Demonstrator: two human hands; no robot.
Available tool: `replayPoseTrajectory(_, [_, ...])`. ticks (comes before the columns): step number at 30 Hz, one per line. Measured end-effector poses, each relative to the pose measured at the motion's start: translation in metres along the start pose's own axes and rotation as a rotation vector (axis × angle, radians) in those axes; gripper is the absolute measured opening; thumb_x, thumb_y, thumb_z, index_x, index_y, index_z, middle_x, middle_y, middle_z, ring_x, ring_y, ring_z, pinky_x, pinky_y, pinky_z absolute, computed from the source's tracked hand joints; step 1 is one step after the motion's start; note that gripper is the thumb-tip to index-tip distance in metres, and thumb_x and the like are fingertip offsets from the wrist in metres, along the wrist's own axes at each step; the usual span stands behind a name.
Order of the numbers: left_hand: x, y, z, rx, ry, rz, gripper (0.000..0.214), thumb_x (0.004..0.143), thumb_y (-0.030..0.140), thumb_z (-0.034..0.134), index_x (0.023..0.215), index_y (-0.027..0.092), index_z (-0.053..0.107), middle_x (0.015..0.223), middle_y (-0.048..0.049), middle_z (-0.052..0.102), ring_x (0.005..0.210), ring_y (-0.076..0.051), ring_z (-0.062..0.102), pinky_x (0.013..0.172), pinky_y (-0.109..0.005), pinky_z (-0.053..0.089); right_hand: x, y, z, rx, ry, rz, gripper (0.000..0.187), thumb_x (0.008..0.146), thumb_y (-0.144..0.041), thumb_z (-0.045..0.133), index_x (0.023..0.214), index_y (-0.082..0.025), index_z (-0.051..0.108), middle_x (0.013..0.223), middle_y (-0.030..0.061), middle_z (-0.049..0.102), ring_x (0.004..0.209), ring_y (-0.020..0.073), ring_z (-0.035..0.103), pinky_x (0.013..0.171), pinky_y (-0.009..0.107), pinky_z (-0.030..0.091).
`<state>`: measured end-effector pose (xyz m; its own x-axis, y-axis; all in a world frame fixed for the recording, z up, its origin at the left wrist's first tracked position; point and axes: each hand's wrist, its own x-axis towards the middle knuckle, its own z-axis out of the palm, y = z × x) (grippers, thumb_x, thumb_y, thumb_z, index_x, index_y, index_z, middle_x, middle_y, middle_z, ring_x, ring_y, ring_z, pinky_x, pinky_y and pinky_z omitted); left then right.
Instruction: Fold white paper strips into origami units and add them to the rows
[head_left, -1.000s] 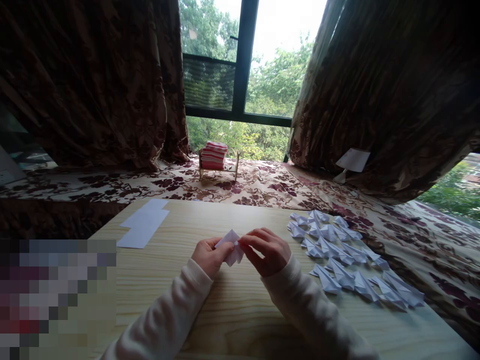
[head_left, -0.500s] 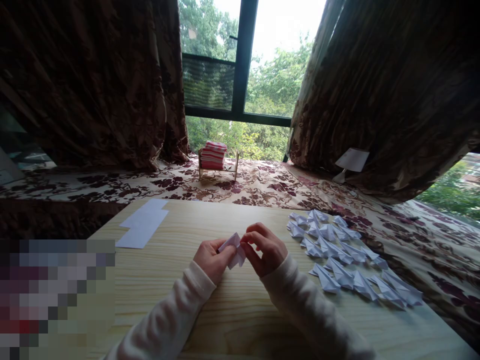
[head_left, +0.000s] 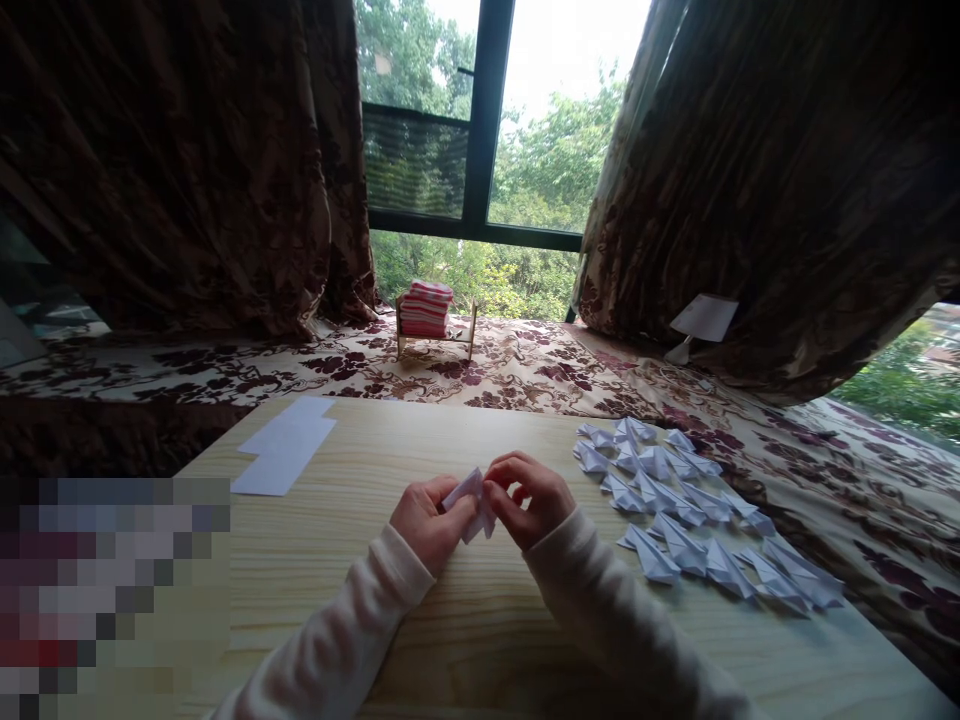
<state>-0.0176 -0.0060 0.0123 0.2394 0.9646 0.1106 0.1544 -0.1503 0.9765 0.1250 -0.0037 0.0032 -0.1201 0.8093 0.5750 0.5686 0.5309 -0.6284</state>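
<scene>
Although folded pieces (head_left: 680, 545) crowd the right of the table (head_left: 465, 630), sheets (head_left: 289, 455) at its far left look unworked; above its middle your left hand (head_left: 427, 522) grips a part-folded paper (head_left: 478, 512), right hand (head_left: 531, 498) pinching the edge.

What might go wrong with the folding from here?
The folded paper could crease askew, being small and pinched in the left hand with the right hand at its edge. The right sleeve, close to the folded pieces, might brush them. The outermost lie by the right edge of the table and could get knocked off.
</scene>
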Motion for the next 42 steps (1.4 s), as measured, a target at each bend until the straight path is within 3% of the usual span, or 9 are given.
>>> replayPoseTrajectory(11, [0.0, 0.0, 0.002, -0.029, 0.015, -0.062, 0.026, 0.061, 0.037, 0.061, 0.057, 0.012, 0.061, 0.046, 0.0012, 0.051, 0.045, -0.01, 0.041, 0.044, -0.021, 0.03, 0.002, 0.003, 0.0, 0.089, 0.003, -0.037, 0.009, 0.069, -0.019, 0.051, 0.066, -0.017, 0.059, 0.066, 0.0018, 0.057, 0.052, 0.0094, 0.051, 0.041, 0.018, 0.041])
replayPoseTrajectory(26, [0.0, -0.003, 0.0, -0.011, 0.023, 0.005, 0.022, 0.067, 0.031, 0.054, 0.062, 0.011, 0.062, 0.051, -0.0008, 0.053, 0.048, -0.011, 0.044, 0.046, -0.022, 0.034, 0.001, 0.006, 0.002, 0.027, -0.004, -0.085, 0.011, 0.073, -0.021, 0.051, 0.067, -0.017, 0.059, 0.066, 0.0025, 0.057, 0.051, 0.0097, 0.049, 0.042, 0.02, 0.04])
replayPoseTrajectory(35, [0.004, -0.017, 0.008, -0.009, 0.084, -0.04, 0.034, 0.058, 0.043, 0.062, 0.059, 0.01, 0.061, 0.046, 0.0012, 0.048, 0.044, -0.009, 0.039, 0.04, -0.02, 0.029, 0.001, 0.007, 0.002, 0.043, -0.01, -0.087, 0.013, 0.073, -0.022, 0.052, 0.065, -0.017, 0.06, 0.065, 0.0023, 0.057, 0.053, 0.0103, 0.05, 0.044, 0.02, 0.039])
replayPoseTrajectory(42, [0.006, -0.024, 0.006, -0.002, 0.062, -0.009, 0.038, 0.061, 0.047, 0.058, 0.063, 0.01, 0.065, 0.047, 0.0002, 0.051, 0.045, -0.01, 0.041, 0.041, -0.021, 0.029, 0.001, 0.007, 0.0, 0.034, -0.021, -0.077, 0.012, 0.073, -0.022, 0.052, 0.066, -0.017, 0.061, 0.065, 0.002, 0.057, 0.054, 0.0103, 0.051, 0.046, 0.021, 0.039])
